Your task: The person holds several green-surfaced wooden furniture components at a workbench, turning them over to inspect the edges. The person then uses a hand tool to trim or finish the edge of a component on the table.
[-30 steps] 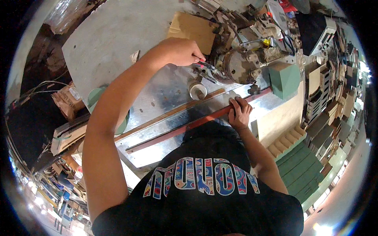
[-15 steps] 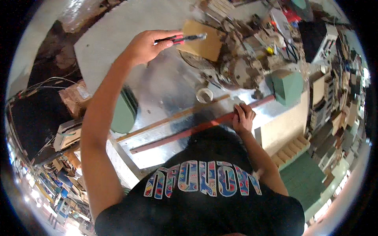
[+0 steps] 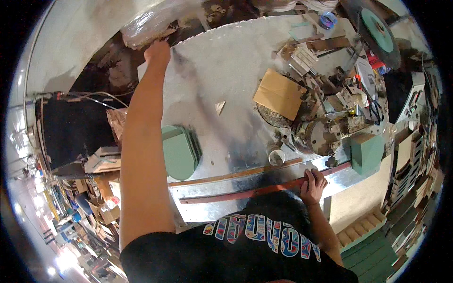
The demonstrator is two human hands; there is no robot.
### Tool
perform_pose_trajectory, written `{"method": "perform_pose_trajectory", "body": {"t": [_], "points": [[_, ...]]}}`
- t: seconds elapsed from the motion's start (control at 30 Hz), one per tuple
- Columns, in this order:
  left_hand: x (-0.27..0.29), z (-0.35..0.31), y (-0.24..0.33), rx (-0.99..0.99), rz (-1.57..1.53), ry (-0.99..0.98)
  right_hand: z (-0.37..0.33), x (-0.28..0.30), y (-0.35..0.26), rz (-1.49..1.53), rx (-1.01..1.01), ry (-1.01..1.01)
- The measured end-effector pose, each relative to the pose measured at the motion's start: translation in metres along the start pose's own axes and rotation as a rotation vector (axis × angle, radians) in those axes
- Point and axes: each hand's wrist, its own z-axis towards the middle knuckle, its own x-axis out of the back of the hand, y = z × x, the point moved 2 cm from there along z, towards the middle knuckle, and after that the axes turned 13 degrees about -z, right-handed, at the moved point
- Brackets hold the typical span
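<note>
Grey tabletop (image 3: 198,89) ahead, right hand (image 3: 313,187) clasping red bar (image 3: 273,189) (likely stiff, grip edges), left hand (image 3: 158,53)'s hold unclear.

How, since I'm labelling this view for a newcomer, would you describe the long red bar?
On the pale worktable, find the right hand toward the near side. That hand rests on the long red bar. Its reddish colour sets it apart from the brown strip lying beyond it.

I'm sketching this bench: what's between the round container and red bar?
A thin brown strip, then bare metal tabletop up to the red bar, in the head view.
</note>
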Motion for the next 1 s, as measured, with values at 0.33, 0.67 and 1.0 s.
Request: {"method": "perform_pose_trajectory", "body": {"t": [0.33, 0.67, 1.0], "points": [[-0.009, -0.011, -0.004, -0.359, 0.256, -0.145, -0.002, -0.003, 0.003, 0.007, -0.013, 0.020], [0.000, -0.025, -0.013, -0.347, 0.274, -0.231, 0.002, 0.003, 0.002, 0.028, -0.025, -0.002], [-0.016, -0.020, -0.098, 0.296, -0.933, -0.274, -0.001, -0.001, 0.002, 0.039, -0.030, -0.004]]}}
